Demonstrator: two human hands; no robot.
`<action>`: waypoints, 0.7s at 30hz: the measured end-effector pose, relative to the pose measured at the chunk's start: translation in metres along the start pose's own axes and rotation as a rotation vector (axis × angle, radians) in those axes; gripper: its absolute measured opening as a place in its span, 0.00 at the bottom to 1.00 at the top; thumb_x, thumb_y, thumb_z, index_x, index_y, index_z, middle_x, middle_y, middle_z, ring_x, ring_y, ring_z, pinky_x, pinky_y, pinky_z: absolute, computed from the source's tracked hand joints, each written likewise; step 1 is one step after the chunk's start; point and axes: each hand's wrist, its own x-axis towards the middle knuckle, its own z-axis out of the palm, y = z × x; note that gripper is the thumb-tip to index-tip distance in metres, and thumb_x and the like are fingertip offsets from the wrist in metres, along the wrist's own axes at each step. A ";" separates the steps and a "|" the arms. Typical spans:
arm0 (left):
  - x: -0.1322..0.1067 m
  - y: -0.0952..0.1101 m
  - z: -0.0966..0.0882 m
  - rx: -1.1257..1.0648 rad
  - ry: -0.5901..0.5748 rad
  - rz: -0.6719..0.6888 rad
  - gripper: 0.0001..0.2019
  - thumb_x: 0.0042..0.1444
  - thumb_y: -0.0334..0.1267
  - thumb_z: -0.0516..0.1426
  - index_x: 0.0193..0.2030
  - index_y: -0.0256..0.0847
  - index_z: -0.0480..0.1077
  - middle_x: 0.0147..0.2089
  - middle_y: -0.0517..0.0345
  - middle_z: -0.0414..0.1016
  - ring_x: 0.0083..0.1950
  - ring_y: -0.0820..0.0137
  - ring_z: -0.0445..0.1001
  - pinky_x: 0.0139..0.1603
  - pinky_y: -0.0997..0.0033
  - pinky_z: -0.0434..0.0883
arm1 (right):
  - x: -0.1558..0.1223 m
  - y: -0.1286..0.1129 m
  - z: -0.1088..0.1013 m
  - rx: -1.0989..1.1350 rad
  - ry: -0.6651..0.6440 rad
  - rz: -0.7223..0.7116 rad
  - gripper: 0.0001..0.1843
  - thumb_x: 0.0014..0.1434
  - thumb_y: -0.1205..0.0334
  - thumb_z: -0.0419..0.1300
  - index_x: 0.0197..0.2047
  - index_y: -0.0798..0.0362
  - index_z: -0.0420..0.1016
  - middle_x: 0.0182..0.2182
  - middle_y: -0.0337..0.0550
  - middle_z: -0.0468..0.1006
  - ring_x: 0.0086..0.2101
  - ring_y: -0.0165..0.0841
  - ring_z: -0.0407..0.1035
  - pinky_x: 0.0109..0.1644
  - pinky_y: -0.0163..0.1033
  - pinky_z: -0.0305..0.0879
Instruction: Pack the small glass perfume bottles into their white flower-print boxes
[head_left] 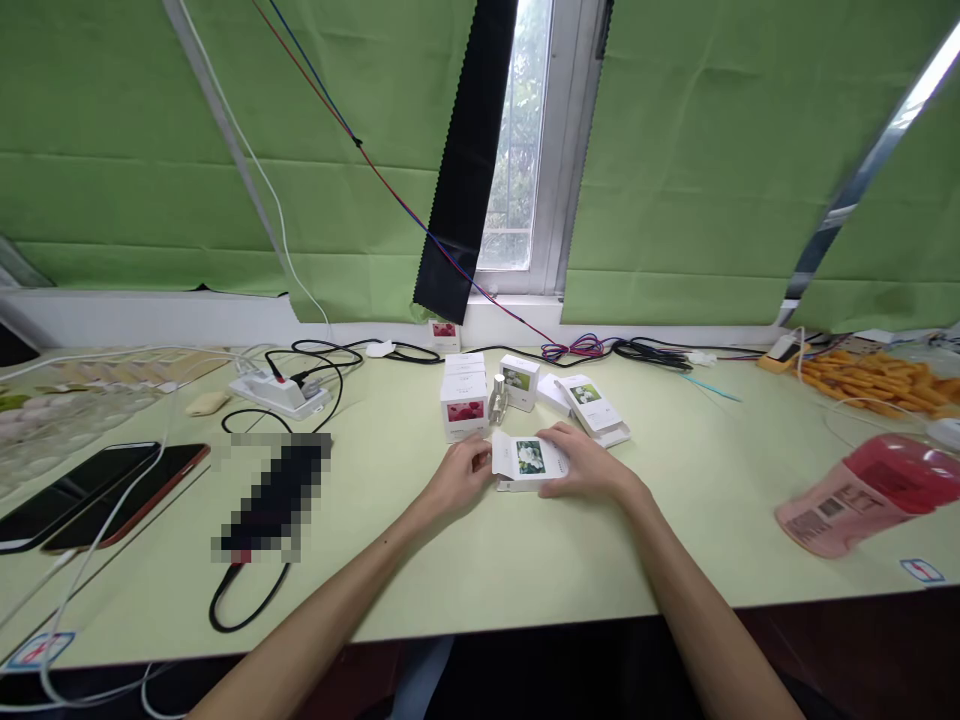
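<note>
A small white box with a white-flower picture (529, 462) lies on the pale green table (525, 560), its end flap open toward the left. My left hand (463, 477) is closed in a pinch at that open flap. My right hand (585, 464) wraps over the box's right side and holds it down. Just behind stand a white box with a red picture (464, 408), a small silver bottle (498, 397) and another flower box (519, 382). Two more white boxes (592, 405) lie flat to the right.
Two phones (97, 495) and a blurred dark item with a black cable (274, 495) lie at the left, beside a white power strip (279, 393). A pink pouch (855, 495) lies at the right, orange snacks (877, 378) behind it. Cables run along the window sill.
</note>
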 end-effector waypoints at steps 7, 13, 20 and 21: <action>0.015 0.012 -0.008 0.060 -0.014 0.066 0.13 0.58 0.46 0.59 0.37 0.38 0.76 0.40 0.52 0.75 0.32 0.69 0.72 0.36 0.68 0.68 | -0.019 0.013 -0.023 -0.105 -0.046 0.213 0.44 0.40 0.58 0.76 0.62 0.50 0.70 0.59 0.53 0.71 0.58 0.52 0.67 0.60 0.54 0.66; 0.026 0.008 -0.010 -0.234 -0.135 -0.104 0.20 0.53 0.54 0.63 0.38 0.36 0.73 0.30 0.52 0.77 0.28 0.65 0.76 0.20 0.72 0.66 | -0.024 0.029 -0.033 -0.113 -0.041 0.267 0.45 0.41 0.59 0.75 0.63 0.51 0.69 0.60 0.55 0.70 0.60 0.53 0.65 0.62 0.56 0.64; 0.038 0.027 -0.018 -0.169 -0.023 -0.138 0.15 0.52 0.49 0.63 0.36 0.38 0.71 0.28 0.56 0.75 0.25 0.66 0.76 0.19 0.70 0.70 | -0.027 0.045 -0.036 -0.111 0.000 0.279 0.40 0.43 0.60 0.73 0.61 0.50 0.71 0.59 0.53 0.71 0.60 0.52 0.64 0.62 0.55 0.63; 0.041 0.034 -0.019 -0.109 -0.008 -0.119 0.13 0.54 0.47 0.62 0.35 0.39 0.72 0.29 0.56 0.76 0.24 0.67 0.75 0.20 0.71 0.68 | -0.027 0.046 -0.036 -0.113 -0.003 0.280 0.41 0.43 0.60 0.73 0.62 0.50 0.70 0.59 0.54 0.71 0.60 0.52 0.64 0.62 0.55 0.63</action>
